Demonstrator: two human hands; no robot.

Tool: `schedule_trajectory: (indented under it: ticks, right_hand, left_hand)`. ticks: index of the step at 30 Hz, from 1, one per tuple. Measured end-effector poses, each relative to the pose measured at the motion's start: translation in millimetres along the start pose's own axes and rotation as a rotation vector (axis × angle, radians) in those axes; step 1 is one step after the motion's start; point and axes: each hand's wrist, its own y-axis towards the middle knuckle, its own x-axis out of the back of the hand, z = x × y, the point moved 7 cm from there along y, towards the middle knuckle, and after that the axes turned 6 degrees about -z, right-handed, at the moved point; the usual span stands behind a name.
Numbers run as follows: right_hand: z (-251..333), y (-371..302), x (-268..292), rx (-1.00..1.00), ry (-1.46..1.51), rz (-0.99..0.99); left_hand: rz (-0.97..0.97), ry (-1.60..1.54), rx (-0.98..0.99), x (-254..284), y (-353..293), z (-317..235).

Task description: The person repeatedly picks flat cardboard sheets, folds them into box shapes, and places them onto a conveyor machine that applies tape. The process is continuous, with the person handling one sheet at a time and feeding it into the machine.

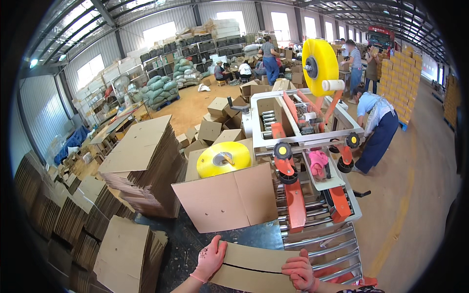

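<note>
A brown cardboard box [251, 279] is at the lower middle, its two top flaps folded in with a narrow dark gap between them. My left hand [210, 259], in a pink glove, grips the box's left end with the thumb along the edge. At the opposite end my right hand [299, 271], gloved alike, has its fingers curled over the flaps and the edge. The box lies where a dark worktable [188, 244] meets the metal rollers [337, 249] of a carton-sealing machine [305, 141]. The box's lower sides are hidden from me.
Beyond stands an open carton [229, 202] bearing a yellow tape roll [223, 158]. Flat cardboard stacks [141, 156] rise on the left. The sealer carries another yellow tape roll [320, 67] and a pink cloth [318, 163]. A co-worker [376, 122] bends beside its far right.
</note>
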Motion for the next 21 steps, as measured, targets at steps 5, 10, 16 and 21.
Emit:
schedule_trajectory:
  ticks: [5, 10, 16, 21]
  right_hand:
    - [-11.0, -9.2, 6.0, -0.037, -0.085, -0.047]
    - [-26.7, -23.2, 7.0, 0.012, -0.088, -0.015]
    - [-24.8, -23.9, 8.7, 0.031, -0.111, 0.012]
    - [-26.7, -25.9, 9.5, 0.031, -0.125, 0.040]
  left_hand:
    - [-0.026, -0.032, -0.017, -0.9, 0.7, 3.3]
    - [-0.048, 0.005, -0.066, -0.4, 0.6, 3.4]
    - [-0.068, -0.006, -0.085, -0.9, -0.6, 5.7]
    - [-0.023, 0.013, -0.071, -3.3, 0.1, 6.8]
